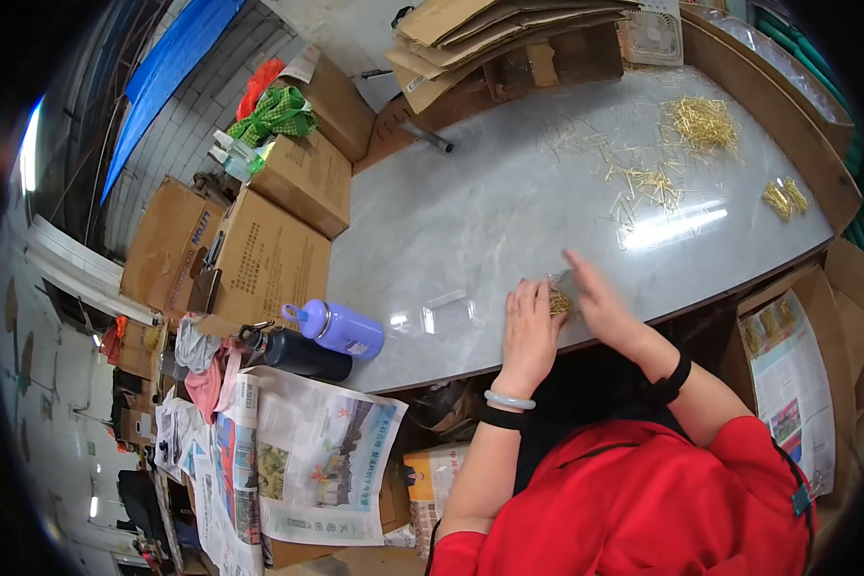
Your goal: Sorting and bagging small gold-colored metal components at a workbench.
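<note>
Gold pins bundle (559, 302), thin, shiny, pressed between flat left hand (530, 322), open right hand (600, 305)

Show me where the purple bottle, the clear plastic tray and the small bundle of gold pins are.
purple bottle (341, 329), head view, its body.
clear plastic tray (450, 314), head view, its middle.
bundle of gold pins (559, 302), head view, between the hands.

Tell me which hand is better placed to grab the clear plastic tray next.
Left, probably. The left hand rests on the table beside the small bundle of gold pins, and the clear plastic tray lies just to its left. The right hand sits on the bundle's far side.
</note>
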A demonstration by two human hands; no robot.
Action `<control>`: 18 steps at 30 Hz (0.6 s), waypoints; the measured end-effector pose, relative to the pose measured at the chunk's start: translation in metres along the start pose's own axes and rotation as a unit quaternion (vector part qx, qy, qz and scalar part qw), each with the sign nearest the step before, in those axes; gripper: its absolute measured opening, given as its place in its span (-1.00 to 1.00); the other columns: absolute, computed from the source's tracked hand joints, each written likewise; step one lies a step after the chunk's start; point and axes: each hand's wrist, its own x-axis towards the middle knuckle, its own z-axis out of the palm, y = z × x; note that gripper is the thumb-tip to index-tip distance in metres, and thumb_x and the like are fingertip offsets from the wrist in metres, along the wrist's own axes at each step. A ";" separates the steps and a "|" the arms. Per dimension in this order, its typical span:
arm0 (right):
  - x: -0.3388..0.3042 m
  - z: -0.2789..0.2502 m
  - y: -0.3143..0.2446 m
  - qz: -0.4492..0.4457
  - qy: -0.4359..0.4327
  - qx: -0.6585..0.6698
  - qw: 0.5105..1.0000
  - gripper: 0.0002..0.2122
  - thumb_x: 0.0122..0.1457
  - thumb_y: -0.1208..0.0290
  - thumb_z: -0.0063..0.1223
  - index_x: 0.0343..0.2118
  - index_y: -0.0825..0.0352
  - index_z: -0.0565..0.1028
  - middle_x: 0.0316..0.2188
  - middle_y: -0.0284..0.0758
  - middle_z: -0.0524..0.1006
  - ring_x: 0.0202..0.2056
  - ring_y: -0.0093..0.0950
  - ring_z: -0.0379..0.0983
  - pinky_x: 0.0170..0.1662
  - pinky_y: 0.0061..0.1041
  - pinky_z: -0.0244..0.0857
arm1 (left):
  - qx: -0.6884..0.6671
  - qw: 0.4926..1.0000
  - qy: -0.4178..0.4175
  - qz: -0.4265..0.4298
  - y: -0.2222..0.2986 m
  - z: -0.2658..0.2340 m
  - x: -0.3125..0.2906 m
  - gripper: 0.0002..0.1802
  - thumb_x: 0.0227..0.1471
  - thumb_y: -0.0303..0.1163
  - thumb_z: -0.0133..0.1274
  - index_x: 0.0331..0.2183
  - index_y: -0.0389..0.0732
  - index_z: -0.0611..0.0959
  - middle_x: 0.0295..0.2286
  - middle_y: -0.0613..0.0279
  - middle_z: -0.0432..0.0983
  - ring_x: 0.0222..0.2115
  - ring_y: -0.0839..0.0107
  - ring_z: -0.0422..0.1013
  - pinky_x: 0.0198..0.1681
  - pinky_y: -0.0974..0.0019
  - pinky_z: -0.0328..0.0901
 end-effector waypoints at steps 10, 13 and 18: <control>0.028 -0.039 -0.021 -0.075 -0.151 -0.306 0.937 -0.62 0.04 0.53 0.17 -0.02 0.35 0.47 -0.13 -0.15 0.49 -0.01 -0.13 0.38 0.06 -0.17 0.27 | -0.018 0.999 -0.025 0.035 -0.001 -0.012 -0.003 -0.41 0.14 -0.39 0.09 0.15 -0.37 0.35 0.08 -0.13 0.28 0.18 -0.15 0.15 0.27 -0.04 0.05; 0.026 -0.027 -0.025 -0.024 -0.156 -0.291 0.944 -0.81 0.01 0.59 0.08 -0.26 0.34 0.52 -0.30 -0.15 0.51 -0.17 -0.09 0.47 -0.12 -0.15 0.36 | -0.027 0.999 -0.016 0.034 -0.001 -0.012 -0.005 -0.42 0.12 -0.41 0.11 0.14 -0.37 0.36 0.08 -0.13 0.28 0.17 -0.14 0.16 0.25 -0.02 0.09; 0.066 -0.014 -0.016 -0.104 -0.171 -0.298 0.933 -0.87 0.01 0.57 0.07 -0.34 0.35 0.53 -0.33 -0.10 0.50 -0.22 -0.06 0.49 -0.19 -0.19 0.39 | -0.024 0.999 0.012 0.047 -0.006 -0.008 -0.006 -0.39 0.08 -0.45 0.14 0.13 -0.39 0.35 0.08 -0.17 0.28 0.14 -0.15 0.19 0.22 -0.03 0.13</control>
